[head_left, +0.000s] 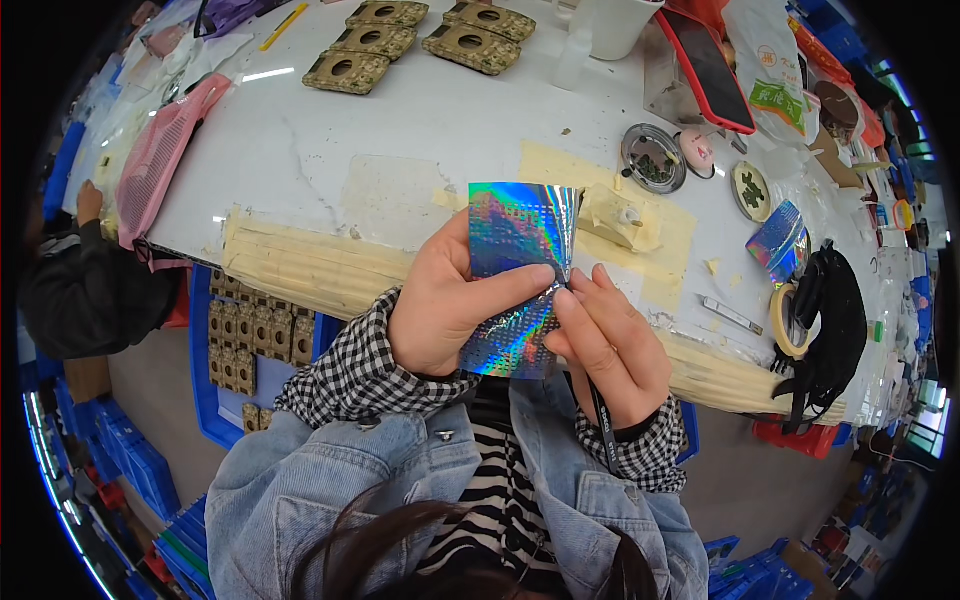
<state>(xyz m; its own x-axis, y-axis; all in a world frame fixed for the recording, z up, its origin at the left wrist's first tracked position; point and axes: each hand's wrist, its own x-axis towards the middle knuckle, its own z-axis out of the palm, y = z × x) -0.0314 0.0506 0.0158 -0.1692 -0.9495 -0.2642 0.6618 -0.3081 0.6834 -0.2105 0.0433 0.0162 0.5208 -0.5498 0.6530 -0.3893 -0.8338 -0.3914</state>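
Note:
A shiny holographic sheet (pixel 510 240) with rows of small marks is upright in front of me. My left hand (pixel 440 305) grips it from the left, thumb pressed across its face. In my right hand (pixel 620 350) is a slim black pair of tweezers (pixel 602 415), its shaft running down past the palm. The right fingertips meet the sheet's right edge close to my left thumb. Whether the tweezer tips hold a sticker is too small to tell. Behind the sheet, a small tape-covered block (pixel 622 218) sits on the table.
Several camouflage model tank parts (pixel 372 40) lie at the far side; more fill a blue tray (pixel 207 400) below the table. Right of me are a round dish (pixel 655 158), a red-cased phone (pixel 706 70), a tape roll (pixel 797 322) and a knife (pixel 732 314). Someone sits at left.

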